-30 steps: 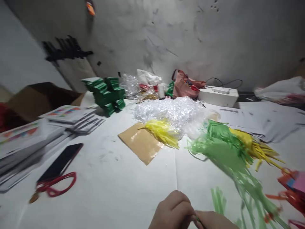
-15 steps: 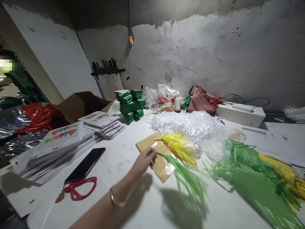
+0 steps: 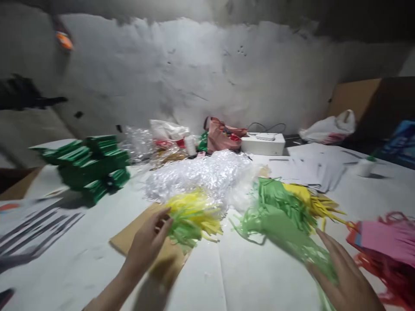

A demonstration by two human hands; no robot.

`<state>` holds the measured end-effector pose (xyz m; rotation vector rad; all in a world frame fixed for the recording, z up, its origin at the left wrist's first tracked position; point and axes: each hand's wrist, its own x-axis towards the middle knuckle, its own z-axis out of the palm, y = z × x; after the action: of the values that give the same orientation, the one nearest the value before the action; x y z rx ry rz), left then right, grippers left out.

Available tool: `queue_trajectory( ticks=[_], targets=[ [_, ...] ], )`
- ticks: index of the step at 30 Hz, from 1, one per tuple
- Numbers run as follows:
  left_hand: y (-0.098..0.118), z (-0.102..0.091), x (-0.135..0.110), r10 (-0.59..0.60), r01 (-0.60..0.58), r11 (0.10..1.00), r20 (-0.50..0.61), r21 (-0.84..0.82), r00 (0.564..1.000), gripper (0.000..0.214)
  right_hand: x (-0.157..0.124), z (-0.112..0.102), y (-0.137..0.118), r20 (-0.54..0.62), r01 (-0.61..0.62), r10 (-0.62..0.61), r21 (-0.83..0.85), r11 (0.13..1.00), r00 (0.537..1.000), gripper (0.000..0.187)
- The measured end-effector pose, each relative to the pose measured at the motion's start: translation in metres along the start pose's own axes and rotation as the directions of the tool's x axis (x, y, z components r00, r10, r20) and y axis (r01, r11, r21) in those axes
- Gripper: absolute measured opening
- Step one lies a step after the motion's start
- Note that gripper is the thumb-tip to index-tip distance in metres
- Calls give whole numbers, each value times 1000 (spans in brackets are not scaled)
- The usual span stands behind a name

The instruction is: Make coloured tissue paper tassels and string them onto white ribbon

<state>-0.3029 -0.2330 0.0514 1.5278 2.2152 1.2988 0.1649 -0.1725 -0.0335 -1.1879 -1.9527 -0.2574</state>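
My left hand [image 3: 147, 237] is over a brown kraft-paper envelope [image 3: 129, 226], its thumb and fingers parted. Just beyond its fingertips a green paper tassel [image 3: 184, 231] lies against a yellow tassel [image 3: 194, 207] on the envelope. At the lower right, my right hand [image 3: 352, 276] reaches over a fringed green tissue-paper sheet [image 3: 285, 231]. Its thumb and fingers are spread, with part of the sheet showing between them; both hands are slightly blurred. Yellow fringed paper [image 3: 298, 194] lies behind the green paper.
Shiny clear-white strips [image 3: 201, 172] are heaped mid-table. Stacked green card pieces [image 3: 90, 166] stand at left. Pink paper [image 3: 385, 242] and red fringes lie at right. Behind are a white box [image 3: 264, 146], a pink bag [image 3: 222, 136] and a small bottle [image 3: 365, 167].
The view has swung right. The green tassel, earlier held in my left hand, now lies beside the yellow one on the envelope. My right hand has come into view over the green paper.
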Motion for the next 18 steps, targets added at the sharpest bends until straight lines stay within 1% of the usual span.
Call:
queue_trajectory(
  ticks=[1,2,3,4,5,6,8,9,10,11,12,13,14,15,16,17,18],
  targets=[
    [16,14,-10,109,-108,994,88,-9,990,38,10,0,4,-9,-22,21,-60,998,1000,61],
    [33,28,-21,284,-287,958,185,-15,941,36,20,0,6,9,2,-1,-72,997,1000,57],
    [51,43,-32,448,-457,889,239,-23,861,34,30,1,4,27,51,-50,-41,998,998,48],
    [71,58,-41,569,-589,808,300,-29,766,37,38,2,0,92,60,-61,13,998,994,34],
    [92,73,-48,664,-693,720,328,-39,672,42,44,2,-7,120,73,-77,33,997,990,23],
    [112,87,-54,735,-775,630,361,-50,574,50,48,3,-15,142,82,-88,46,996,986,22],
    [148,111,-59,815,-892,444,452,-87,362,61,46,0,-32,159,114,-122,59,992,980,28],
    [162,122,-59,830,-927,357,493,-115,259,62,42,-2,-40,127,170,-176,54,984,976,30],
    [172,130,-59,834,-949,282,526,-144,168,60,35,-5,-45,76,251,-253,42,967,964,31],
    [177,136,-60,832,-961,220,547,-168,95,57,27,-8,-48,35,338,-339,27,941,940,31],
    [177,141,-60,826,-967,177,562,-181,46,55,17,-12,-48,14,424,-424,11,906,905,32],
    [173,145,-63,817,-972,150,576,-179,20,53,8,-16,-47,19,492,-492,0,870,870,32],
    [164,147,-67,807,-976,142,590,-165,17,48,-2,-20,-44,39,531,-531,-3,847,847,32],
    [153,148,-72,801,-977,150,599,-151,31,40,-11,-23,-41,69,547,-545,2,837,835,33],
    [140,148,-79,806,-974,179,588,-140,64,30,-20,-26,-37,83,550,-549,6,835,832,34],
    [127,147,-87,821,-964,230,559,-135,118,25,-28,-28,-35,77,547,-546,12,837,834,35],
    [116,145,-95,835,-949,284,522,-140,173,27,-35,-29,-34,57,535,-536,24,844,842,36]
  ],
)
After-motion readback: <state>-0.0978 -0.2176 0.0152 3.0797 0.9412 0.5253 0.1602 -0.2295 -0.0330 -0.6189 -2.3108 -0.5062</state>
